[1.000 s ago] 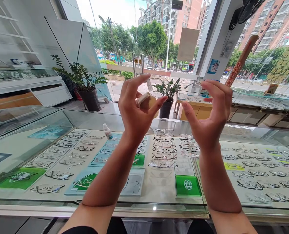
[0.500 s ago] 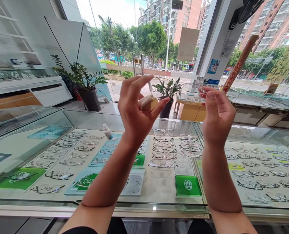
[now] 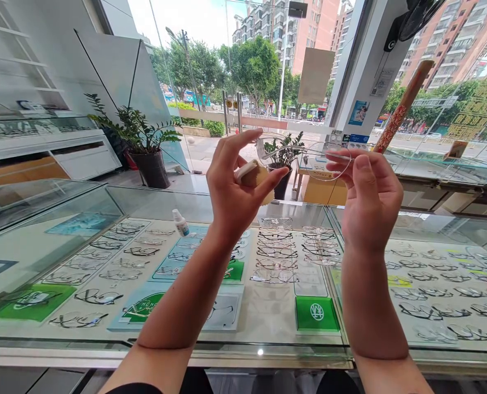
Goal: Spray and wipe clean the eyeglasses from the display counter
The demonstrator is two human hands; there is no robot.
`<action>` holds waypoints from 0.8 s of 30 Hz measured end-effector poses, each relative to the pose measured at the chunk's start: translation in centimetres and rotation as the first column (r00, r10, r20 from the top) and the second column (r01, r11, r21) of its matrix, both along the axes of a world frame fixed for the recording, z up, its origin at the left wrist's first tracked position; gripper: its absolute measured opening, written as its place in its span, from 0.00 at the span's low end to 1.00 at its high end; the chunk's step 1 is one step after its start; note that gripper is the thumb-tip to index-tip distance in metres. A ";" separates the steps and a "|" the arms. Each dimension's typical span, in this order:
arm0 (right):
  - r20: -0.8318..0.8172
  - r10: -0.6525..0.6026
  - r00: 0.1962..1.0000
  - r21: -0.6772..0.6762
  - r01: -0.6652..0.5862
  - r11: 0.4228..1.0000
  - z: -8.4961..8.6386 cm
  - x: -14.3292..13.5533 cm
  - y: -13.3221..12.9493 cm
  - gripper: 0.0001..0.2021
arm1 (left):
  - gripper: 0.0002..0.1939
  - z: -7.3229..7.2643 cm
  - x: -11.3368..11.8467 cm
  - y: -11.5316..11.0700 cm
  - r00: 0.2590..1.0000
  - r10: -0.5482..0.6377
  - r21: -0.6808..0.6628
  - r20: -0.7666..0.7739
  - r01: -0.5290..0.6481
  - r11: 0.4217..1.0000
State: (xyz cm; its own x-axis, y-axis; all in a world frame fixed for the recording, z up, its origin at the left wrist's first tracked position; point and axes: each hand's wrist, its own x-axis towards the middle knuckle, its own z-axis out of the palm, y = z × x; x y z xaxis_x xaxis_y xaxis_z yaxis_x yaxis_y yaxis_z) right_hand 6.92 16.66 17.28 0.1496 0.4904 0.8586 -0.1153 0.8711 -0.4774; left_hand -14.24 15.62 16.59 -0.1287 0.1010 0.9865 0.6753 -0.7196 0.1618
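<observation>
Thin-rimmed glasses (image 3: pixel 323 178) hang in the air between my hands, above the glass display case. My right hand (image 3: pixel 370 191) is closed on their right side, thumb and fingers pinching the frame near a lens. A folded pale yellow cloth (image 3: pixel 260 178) is tucked in my left hand (image 3: pixel 235 180), held by the curled fingers against the palm. The left index finger and thumb are spread apart, with the left end of the glasses close to the index fingertip; whether they touch is hard to tell.
Below, the glass case (image 3: pixel 268 345) holds rows of glasses and green panels (image 3: pixel 317 313). A small white spray bottle (image 3: pixel 180 223) stands on the glass behind my left forearm. Potted plants (image 3: pixel 149 167) and another counter (image 3: pixel 323 189) are beyond.
The glasses have turned so that their lenses show more openly. My left hand has shifted slightly right, and my right hand slightly right and down.
</observation>
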 end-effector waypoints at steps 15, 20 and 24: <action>0.069 -0.051 0.996 -0.023 0.053 0.998 -0.1 0.2 0.5 0.18 | 0.38 -0.3 0.5 0.7 0.991 -0.087 -0.006 0.098 0.088 0.996; 0.114 -0.083 0.990 -0.007 0.085 0.996 -0.1 0.4 0.9 0.20 | 0.35 -0.2 0.7 0.7 0.997 -0.042 0.067 0.071 0.037 0.997; 0.093 -0.046 0.995 -0.050 0.051 0.997 -0.2 0.6 1.3 0.18 | 0.34 -0.1 0.9 0.5 0.990 -0.121 0.062 0.073 0.116 0.991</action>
State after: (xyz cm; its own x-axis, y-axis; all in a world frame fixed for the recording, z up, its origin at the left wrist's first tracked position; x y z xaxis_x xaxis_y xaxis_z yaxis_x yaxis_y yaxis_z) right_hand 7.52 17.94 17.08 0.0957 0.5293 0.8430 -0.0271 0.8480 -0.5294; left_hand -13.31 16.12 16.54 -0.1944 0.0634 0.9789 0.5720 -0.8034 0.1656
